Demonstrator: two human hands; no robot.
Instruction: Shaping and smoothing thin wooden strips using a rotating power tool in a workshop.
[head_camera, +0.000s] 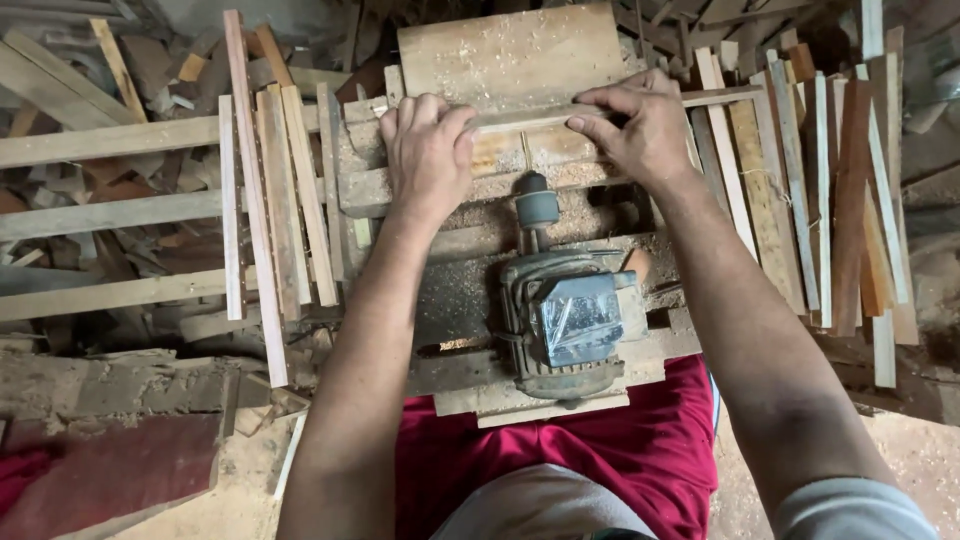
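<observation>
On the sawdust-covered wooden desk (450, 300), beyond the grey electric motor (570, 320), both hands, left (428, 150) and right (635, 125), pressed a thin pale wooden strip (520, 118); fingertips risked slipping toward the spinning shaft

Thin pale wood strip (600, 108) under both hands: raw, matt, sawn smooth. Left hand (428, 150) & right hand (640, 125) bare skin, dusted. Rough grey-brown wooden bench frame (440, 185): weathered, coarse, caked w/ sawdust. Pale flat wooden board (515, 55) behind: matt, speckled w/ dust. Grey metal electric motor (570, 320): dull, grimy casing, glossy clear plastic wrap on top. Stacked reddish and tan wood slats (800, 190) at the sides: unfinished, rough-sawn. Red cloth shorts (600, 450): soft, matt.
</observation>
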